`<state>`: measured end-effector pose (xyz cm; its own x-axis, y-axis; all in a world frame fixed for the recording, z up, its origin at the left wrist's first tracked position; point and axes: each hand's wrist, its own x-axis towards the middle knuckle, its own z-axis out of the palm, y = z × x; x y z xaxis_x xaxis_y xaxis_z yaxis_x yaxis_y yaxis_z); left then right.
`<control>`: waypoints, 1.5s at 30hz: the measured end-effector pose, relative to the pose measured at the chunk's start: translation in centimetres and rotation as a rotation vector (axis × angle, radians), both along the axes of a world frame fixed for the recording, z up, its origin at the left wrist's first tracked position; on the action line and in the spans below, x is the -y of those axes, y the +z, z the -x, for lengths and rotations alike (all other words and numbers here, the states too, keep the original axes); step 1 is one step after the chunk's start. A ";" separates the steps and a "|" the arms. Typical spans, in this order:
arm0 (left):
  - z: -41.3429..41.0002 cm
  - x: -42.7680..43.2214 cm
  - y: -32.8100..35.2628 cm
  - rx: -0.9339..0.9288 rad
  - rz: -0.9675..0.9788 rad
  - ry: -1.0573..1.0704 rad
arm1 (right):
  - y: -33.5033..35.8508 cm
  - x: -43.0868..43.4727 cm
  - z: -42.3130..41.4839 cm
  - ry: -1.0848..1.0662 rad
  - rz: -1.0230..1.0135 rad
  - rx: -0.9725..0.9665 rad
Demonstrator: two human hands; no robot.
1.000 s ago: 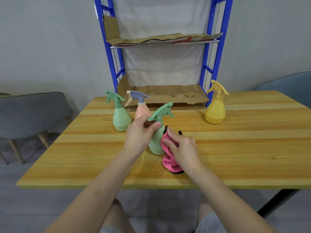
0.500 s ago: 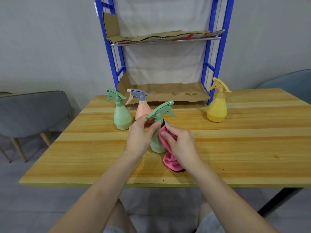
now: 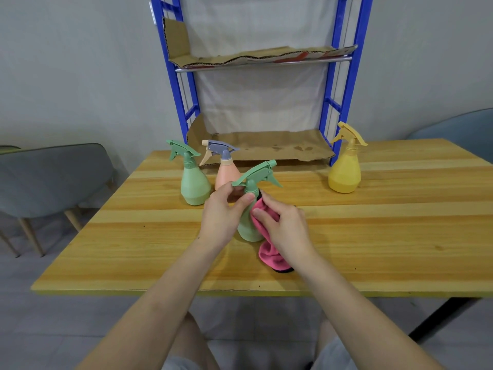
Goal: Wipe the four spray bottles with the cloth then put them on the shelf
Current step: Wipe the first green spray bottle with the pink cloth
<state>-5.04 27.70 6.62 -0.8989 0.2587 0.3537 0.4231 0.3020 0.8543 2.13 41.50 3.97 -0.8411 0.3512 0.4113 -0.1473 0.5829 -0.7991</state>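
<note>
While the left hand (image 3: pixel 222 209) is gripping the near green bottle (image 3: pixel 246 229) at its neck, thumb and fingers curled round it just under the trigger head, the right hand (image 3: pixel 286 228) is pressing the cloth (image 3: pixel 269 256) against the bottle's right side. The right fingers are bent over the pink fabric and holding it. The loose lower end is hanging down onto the desk (image 3: pixel 133 236). A dark edge is showing under the cloth's bottom fold.

The near green bottle is standing upright on the desk, about midway between the left and right edges and nearer the front edge than the other three. Its nozzle is pointing up and to the right.

The far green bottle (image 3: pixel 194 185) is standing upright toward the back left of the desk, nozzle facing left. The peach bottle (image 3: pixel 226 176), with a grey-blue trigger head, is standing just beside it on the right, partly hidden behind the left hand. The yellow bottle (image 3: pixel 344 174) is standing well apart from the others, toward the back right, close to the shelf's right post.

The shelf (image 3: pixel 184 102), a blue metal frame, is rising at the desk's back edge. Cardboard (image 3: pixel 266 148) is lining both of its levels, and no bottle is sitting on either.

A grey chair (image 3: pixel 53 180) is standing off the left edge, and a blue chair (image 3: pixel 458 126) is showing past the back right corner.
</note>
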 end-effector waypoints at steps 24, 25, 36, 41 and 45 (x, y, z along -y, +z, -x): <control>-0.4 -0.7 -0.2 -0.067 0.057 0.078 | -1.6 -1.8 -1.5 -0.017 -0.172 0.180; -0.4 -0.8 -0.2 -0.070 0.059 0.078 | -1.2 -1.5 -1.3 -0.025 -0.166 0.147; 0.0 -0.4 -0.5 -0.076 0.062 0.043 | -1.9 -1.5 -1.4 -0.043 -0.182 0.188; -0.2 -0.5 -0.4 -0.075 0.080 0.016 | 0.0 -0.4 -0.8 -0.017 -0.140 0.026; -0.1 -0.3 -0.2 -0.079 0.077 -0.006 | -0.2 -0.5 -0.7 -0.026 -0.180 0.038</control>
<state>-4.90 28.00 6.40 -0.8672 0.2934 0.4022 0.4903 0.3628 0.7925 2.83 41.95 3.76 -0.8488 0.2966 0.4376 -0.1023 0.7200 -0.6864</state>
